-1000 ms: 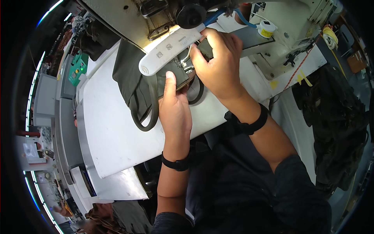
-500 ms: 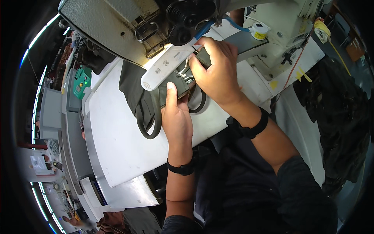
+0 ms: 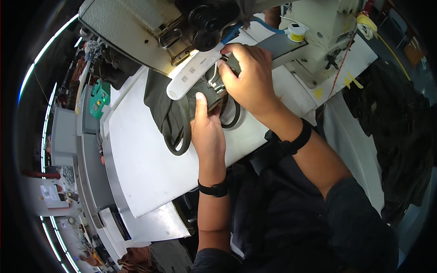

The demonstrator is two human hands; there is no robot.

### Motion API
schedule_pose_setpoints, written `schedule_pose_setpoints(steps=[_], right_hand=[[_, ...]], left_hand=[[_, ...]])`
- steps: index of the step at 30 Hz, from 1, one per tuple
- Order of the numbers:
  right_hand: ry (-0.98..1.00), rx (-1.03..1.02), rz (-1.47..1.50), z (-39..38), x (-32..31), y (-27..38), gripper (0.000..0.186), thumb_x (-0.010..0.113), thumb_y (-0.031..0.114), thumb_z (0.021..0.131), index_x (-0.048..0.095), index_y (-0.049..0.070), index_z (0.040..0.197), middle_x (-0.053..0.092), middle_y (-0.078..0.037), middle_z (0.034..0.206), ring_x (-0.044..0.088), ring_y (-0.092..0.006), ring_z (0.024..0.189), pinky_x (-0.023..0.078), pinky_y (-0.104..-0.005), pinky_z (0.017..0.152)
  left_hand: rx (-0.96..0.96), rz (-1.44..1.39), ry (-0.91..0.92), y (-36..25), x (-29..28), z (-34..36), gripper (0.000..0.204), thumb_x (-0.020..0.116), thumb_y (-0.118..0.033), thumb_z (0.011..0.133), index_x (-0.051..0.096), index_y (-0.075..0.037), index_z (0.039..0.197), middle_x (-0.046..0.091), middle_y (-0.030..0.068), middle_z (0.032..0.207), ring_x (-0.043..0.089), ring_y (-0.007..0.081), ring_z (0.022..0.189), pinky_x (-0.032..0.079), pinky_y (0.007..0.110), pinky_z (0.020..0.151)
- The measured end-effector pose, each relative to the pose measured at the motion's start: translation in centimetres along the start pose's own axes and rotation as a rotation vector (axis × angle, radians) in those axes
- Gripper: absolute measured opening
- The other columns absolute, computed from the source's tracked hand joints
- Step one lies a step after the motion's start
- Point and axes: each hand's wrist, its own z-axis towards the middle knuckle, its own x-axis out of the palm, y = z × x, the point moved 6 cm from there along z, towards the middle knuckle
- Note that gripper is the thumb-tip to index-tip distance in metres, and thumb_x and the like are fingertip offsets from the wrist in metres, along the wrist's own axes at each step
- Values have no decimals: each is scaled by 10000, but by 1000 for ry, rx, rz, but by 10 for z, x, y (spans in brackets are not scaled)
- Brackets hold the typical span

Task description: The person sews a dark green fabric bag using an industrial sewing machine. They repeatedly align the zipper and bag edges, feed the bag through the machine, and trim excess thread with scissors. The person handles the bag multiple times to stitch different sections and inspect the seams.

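Observation:
Dark olive fabric (image 3: 157, 100) with a zipper edge and a looped cord-like strap (image 3: 184, 132) lies under the head of a sewing machine (image 3: 123, 34). My left hand (image 3: 209, 129) grips the fabric's near edge, thumb on top and fingers hidden beneath. Just beyond that thumb is the metal presser foot (image 3: 215, 85), resting at the fabric. My right hand (image 3: 250, 77) is closed on the fabric's far right part beside the needle area, thumb and forefinger bent together. A white lamp bar (image 3: 191, 75) hangs over the cloth and hides some of it.
The white table (image 3: 145, 177) spreads left and toward me. A small round white container (image 3: 297, 32) sits on the machine bed at right. Dark garments (image 3: 400, 136) are heaped at far right. A green device (image 3: 99, 99) stands at left, and brown cloth (image 3: 136, 257) lies at lower left.
The view has shifted slightly. Both hands keep their hold on the fabric, with little visible movement relative to the presser foot.

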Motion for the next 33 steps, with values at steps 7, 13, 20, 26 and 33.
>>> schedule_pose_setpoints(steps=[7,13,20,26,33], right_hand=[[0,3,0,-2,2,-1,235,742,129,844,680,87,1067,714,-65,920,667,-266,932,414,-422,972],[5,13,-7,-1,-1,-4,223,775,106,843,694,101,1051,746,-55,953,693,-267,938,427,-416,962],[14,28,-2,-1,0,-3,205,774,106,854,699,102,1044,743,-59,949,693,-265,942,426,-413,961],[-3,-8,-9,-2,1,-2,200,761,120,856,693,88,1041,729,-69,922,682,-265,919,425,-414,957],[-16,-46,-11,0,0,0,187,755,117,851,692,81,1024,721,-80,867,678,-273,867,429,-410,948]], left_hand=[[12,401,13,-6,-9,-46,309,645,-212,1077,671,42,1250,680,119,1248,667,173,1123,574,329,959],[499,1290,46,-72,37,-66,144,801,-133,947,685,-50,923,637,41,896,591,132,744,469,282,663],[348,1385,10,-63,27,-14,185,791,-206,936,701,-48,902,616,65,787,570,226,657,465,379,646],[352,1345,4,-65,24,-9,146,727,-165,915,681,-31,880,609,58,763,578,239,678,480,387,655],[458,1520,-48,-73,17,11,188,723,-187,912,706,-6,864,597,55,713,579,219,726,482,361,693]])
